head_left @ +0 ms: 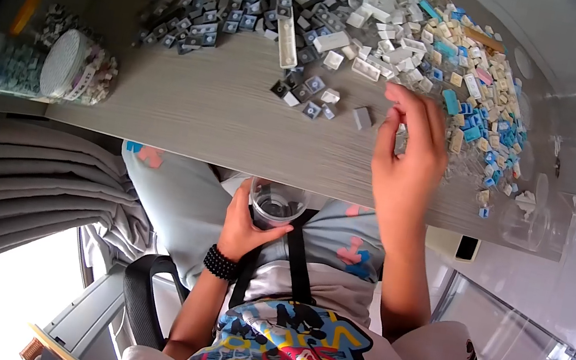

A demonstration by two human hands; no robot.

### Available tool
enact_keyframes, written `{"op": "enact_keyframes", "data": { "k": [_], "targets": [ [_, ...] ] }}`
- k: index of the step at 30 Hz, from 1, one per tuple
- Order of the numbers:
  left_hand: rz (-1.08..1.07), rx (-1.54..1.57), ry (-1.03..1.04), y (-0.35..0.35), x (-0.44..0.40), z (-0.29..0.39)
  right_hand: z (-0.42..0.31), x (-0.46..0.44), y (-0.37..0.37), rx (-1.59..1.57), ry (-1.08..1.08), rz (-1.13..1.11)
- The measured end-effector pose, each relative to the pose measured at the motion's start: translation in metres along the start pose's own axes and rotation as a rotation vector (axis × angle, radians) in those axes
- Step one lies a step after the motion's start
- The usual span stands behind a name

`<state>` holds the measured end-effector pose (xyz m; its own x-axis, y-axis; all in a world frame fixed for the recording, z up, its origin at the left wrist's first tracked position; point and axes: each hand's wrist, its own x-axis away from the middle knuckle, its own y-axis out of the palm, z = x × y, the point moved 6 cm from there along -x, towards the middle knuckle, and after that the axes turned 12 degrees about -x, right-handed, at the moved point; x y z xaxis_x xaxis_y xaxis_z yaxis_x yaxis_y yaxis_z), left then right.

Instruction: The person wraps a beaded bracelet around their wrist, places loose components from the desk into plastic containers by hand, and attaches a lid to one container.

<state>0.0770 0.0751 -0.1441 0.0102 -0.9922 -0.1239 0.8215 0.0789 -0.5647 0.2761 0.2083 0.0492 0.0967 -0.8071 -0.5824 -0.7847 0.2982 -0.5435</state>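
Observation:
My left hand (pixel 245 225) is wrapped round a clear plastic cup (pixel 277 207), which it holds over my lap just below the table edge. Above the table, my right hand (pixel 416 137) is bent with its thumb tip close to the curled fingertips. Whatever may be between those fingertips is hidden. Left of it lies a single grey brick (pixel 362 118). A small group of grey and white bricks (pixel 314 84) sits further left. Beyond the fingertips, a long white brick (pixel 366 69) lies at the near edge of a large spread of loose bricks.
Dark grey bricks (pixel 203 30) cover the table's back left, white ones (pixel 389 1) the middle, and blue and cream ones (pixel 479 125) the right. Lidded jars of bricks (pixel 65 67) lie at the left end. Clear plastic containers (pixel 527 222) stand at the right edge.

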Motion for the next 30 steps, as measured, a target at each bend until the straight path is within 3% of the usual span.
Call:
{"op": "enact_keyframes", "data": {
  "k": [4, 10, 18, 21, 23, 30],
  "targets": [
    [-0.002, -0.011, 0.028, 0.001, -0.003, 0.003, -0.001, 0.004, 0.008, -0.067, 0.128, -0.133],
    [-0.021, 0.002, 0.001, 0.002, -0.001, 0.001, -0.013, 0.002, 0.022, -0.016, 0.021, -0.258],
    [0.019, -0.032, 0.047, -0.003, -0.002, 0.005, -0.014, 0.01, 0.043, -0.046, -0.026, -0.332],
    [0.008, -0.064, -0.017, 0.001, 0.002, -0.004, -0.019, 0.015, 0.047, -0.07, 0.009, -0.353],
    [-0.001, -0.051, -0.04, 0.002, 0.002, -0.005, -0.028, 0.014, 0.043, -0.052, -0.078, -0.239],
    [-0.01, -0.02, -0.063, 0.003, 0.0, -0.005, -0.036, 0.02, 0.059, -0.171, -0.129, -0.311]
  ]
}}
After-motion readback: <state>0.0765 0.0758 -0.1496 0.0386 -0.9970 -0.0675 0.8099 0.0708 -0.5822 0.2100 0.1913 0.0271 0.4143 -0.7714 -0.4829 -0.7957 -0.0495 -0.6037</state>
